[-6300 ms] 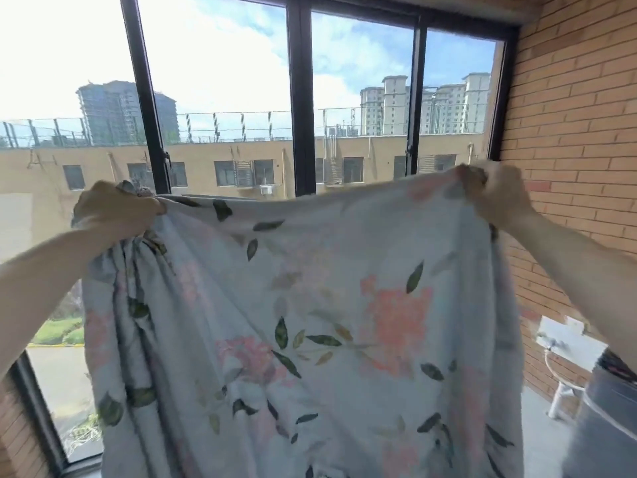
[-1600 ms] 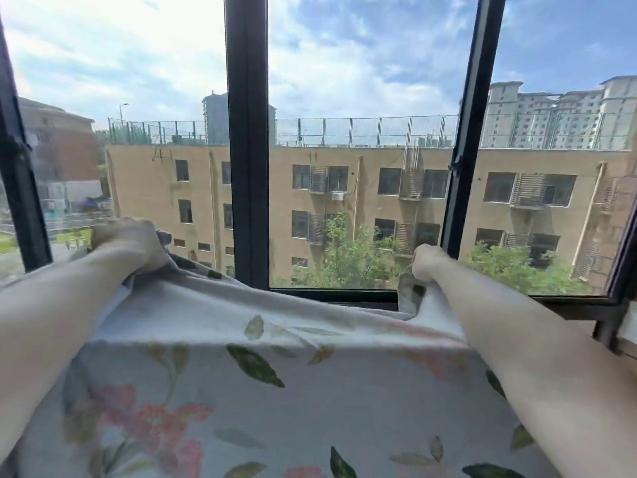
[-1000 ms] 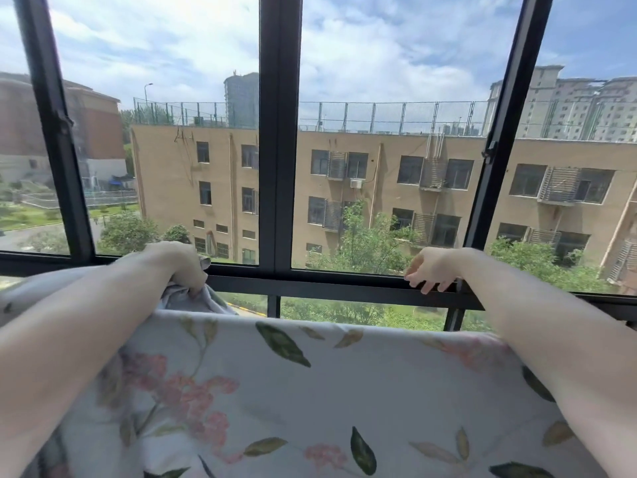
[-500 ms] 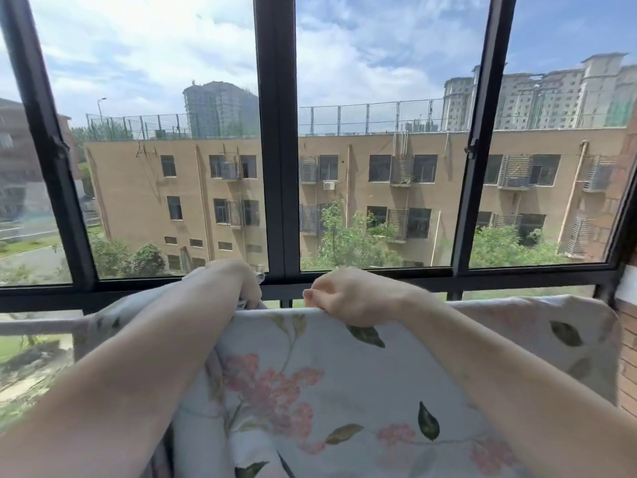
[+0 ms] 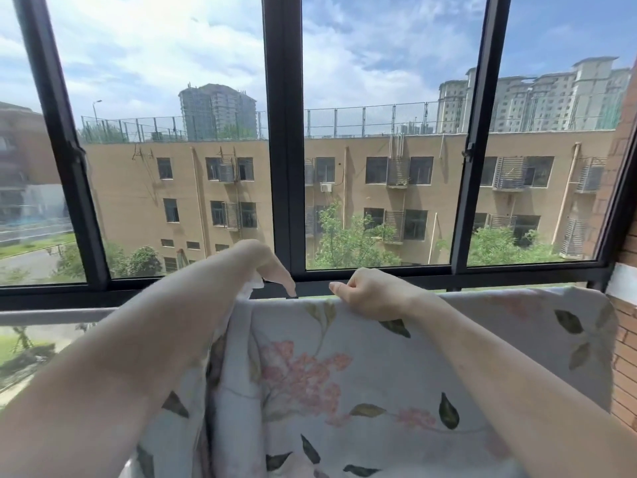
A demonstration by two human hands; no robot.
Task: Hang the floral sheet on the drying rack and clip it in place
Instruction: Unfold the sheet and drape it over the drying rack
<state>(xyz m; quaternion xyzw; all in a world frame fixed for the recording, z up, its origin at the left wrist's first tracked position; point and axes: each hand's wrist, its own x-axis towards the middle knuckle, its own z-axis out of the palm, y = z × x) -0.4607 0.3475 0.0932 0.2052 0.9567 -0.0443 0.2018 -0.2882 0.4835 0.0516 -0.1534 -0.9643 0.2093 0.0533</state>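
The floral sheet [image 5: 362,374] already hangs over the rack bar [image 5: 51,315], from the middle out toward 3 o'clock. The right hand [image 5: 372,293] curls its fingers over the top edge at 12 o'clock. The left hand [image 5: 262,263] pinches a bunched bit of sheet beside it, toward 9 o'clock. Spreading and clipping look left to do. No clips show, and the sheet hides most of the bar.
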